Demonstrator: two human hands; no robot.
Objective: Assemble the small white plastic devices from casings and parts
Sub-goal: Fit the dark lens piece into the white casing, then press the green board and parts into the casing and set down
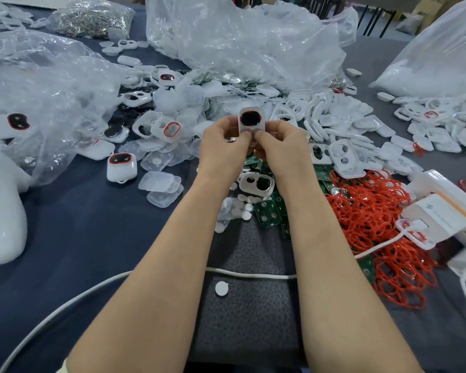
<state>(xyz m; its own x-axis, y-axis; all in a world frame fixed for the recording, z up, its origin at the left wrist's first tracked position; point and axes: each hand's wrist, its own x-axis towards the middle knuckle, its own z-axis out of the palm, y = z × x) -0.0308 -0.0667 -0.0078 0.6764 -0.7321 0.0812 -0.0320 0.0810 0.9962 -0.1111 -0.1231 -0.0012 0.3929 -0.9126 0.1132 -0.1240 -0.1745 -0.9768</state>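
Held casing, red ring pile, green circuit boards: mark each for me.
held casing (251, 119): head view, on its dark centre window.
red ring pile (374, 214): head view, middle of the heap.
green circuit boards (268, 214): head view, on one board's face.

Both bare forearms come in from the lower edge and run forward, drawing closer to each other toward the middle of the view. The left hand (222, 140) and the right hand (284, 141) are raised side by side, with their backs to the camera. Each hand pinches the lower part of one small casing (252, 119), which stands upright between them. The two thumbs almost touch, tip to tip, on its front face. The other fingers are curled and go behind it. The wrists are nearly straight.
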